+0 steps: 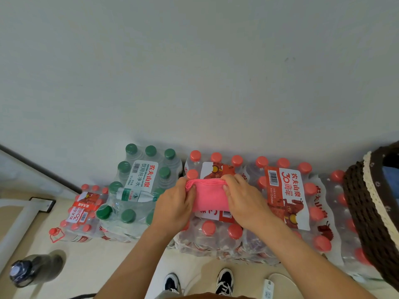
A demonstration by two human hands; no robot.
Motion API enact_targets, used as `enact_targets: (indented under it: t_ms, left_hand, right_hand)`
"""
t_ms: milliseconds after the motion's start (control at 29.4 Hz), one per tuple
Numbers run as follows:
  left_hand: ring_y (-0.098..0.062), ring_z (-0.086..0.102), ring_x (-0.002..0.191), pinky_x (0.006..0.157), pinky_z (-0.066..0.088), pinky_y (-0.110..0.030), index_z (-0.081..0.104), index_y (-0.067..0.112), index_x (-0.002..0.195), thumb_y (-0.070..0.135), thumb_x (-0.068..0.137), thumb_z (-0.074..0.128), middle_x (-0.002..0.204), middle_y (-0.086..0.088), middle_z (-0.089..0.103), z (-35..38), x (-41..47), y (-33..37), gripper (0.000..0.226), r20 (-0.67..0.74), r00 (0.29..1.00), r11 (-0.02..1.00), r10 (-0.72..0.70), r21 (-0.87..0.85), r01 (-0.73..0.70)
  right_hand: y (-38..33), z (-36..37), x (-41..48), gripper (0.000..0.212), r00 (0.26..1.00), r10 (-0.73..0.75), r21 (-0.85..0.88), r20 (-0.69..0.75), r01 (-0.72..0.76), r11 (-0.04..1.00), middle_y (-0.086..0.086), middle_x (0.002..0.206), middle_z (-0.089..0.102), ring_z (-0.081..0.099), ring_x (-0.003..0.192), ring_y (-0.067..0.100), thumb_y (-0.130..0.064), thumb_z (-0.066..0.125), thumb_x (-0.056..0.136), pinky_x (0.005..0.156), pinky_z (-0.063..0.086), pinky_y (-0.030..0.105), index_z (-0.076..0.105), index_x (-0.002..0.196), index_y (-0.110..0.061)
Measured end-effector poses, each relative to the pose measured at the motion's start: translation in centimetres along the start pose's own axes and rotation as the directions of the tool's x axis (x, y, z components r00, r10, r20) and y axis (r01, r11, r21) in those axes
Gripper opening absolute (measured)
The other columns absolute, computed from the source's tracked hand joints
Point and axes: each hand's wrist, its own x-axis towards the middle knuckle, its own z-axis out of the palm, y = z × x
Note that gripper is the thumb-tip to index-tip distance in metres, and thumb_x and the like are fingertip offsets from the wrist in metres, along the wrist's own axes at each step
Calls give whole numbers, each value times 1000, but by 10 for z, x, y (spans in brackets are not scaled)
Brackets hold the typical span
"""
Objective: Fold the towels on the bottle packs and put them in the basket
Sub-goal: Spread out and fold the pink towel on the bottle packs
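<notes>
A pink towel [208, 195], folded into a small thick rectangle, lies on the middle red-capped bottle pack [212, 231]. My left hand [172, 206] grips its left end, thumb on top. My right hand [243, 201] grips its right end, thumb on the cloth. The brown woven basket [364, 214] with a cream lace rim stands on the packs at the far right, about an arm's width from the towel. Something blue shows inside it.
Another red-capped pack [287, 203] sits right of the towel. A green-capped pack [138, 190] stands to the left, with a lower red pack [83, 212] beyond it. A dark bottle [32, 270] stands on the floor at lower left. The white wall rises directly behind the packs.
</notes>
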Motion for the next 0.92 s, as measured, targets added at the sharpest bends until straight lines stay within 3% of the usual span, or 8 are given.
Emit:
enact_targets:
  t_ms: [136,272,511,613,715,783,851,919]
  left_hand:
    - [-32,61,72,60,38,-36,52,15,90,33,99,44,77,-7,66,6,4,5,22,-77,996,998,-54,20,56]
    - [-30,61,71,61,40,-34,56,13,85,36,97,47,74,-6,66,8,8,6,28,-111,985,990,-132,26,136]
    - [-22,54,62,60,39,-32,52,16,73,38,95,48,62,5,55,12,13,7,32,-110,962,967,-251,8,254]
    - [-24,58,66,61,42,-32,52,15,70,37,92,51,65,1,59,12,18,6,31,-89,951,955,-296,-36,294]
    - [-22,61,72,64,46,-31,59,18,89,38,87,57,75,2,65,13,12,8,19,-164,945,959,-282,-71,274]
    - [-21,58,74,66,43,-30,59,22,105,41,85,61,87,1,60,15,6,5,27,-213,940,964,-266,-61,259]
    - [-18,51,76,67,39,-29,61,25,112,47,85,60,94,2,49,14,3,-2,35,-205,935,957,-289,-44,286]
    - [-18,53,77,66,40,-30,62,26,108,53,88,54,93,3,51,15,2,-8,35,-132,956,963,-263,32,269]
  right_hand:
    - [2,-8,12,26,994,95,135,44,-100,986,-2,109,59,58,97,18,-33,37,101,81,49,37,54,116,-21]
    - [5,-15,22,22,976,206,291,72,-218,932,-5,107,65,57,96,12,-32,53,96,79,46,28,65,108,-20]
    - [6,-12,27,23,954,284,244,92,-298,923,-1,108,61,57,99,18,-32,46,99,82,48,34,63,108,-20]
    - [1,-7,26,26,951,306,162,48,-309,937,-3,101,62,56,90,16,-38,40,100,73,49,33,58,110,-22]
    - [0,-4,23,25,946,324,97,1,-323,942,-6,96,60,58,85,14,-45,40,99,70,51,33,52,108,-25]
    - [1,-3,20,29,943,333,52,-21,-332,942,-5,99,62,59,85,16,-48,40,98,71,51,34,53,110,-26]
    - [3,0,18,36,947,320,21,-34,-319,947,-1,108,58,58,95,18,-51,39,97,79,52,37,56,117,-27]
    - [6,0,14,41,949,314,66,-9,-313,948,3,119,50,53,109,21,-51,43,96,91,48,38,55,128,-28]
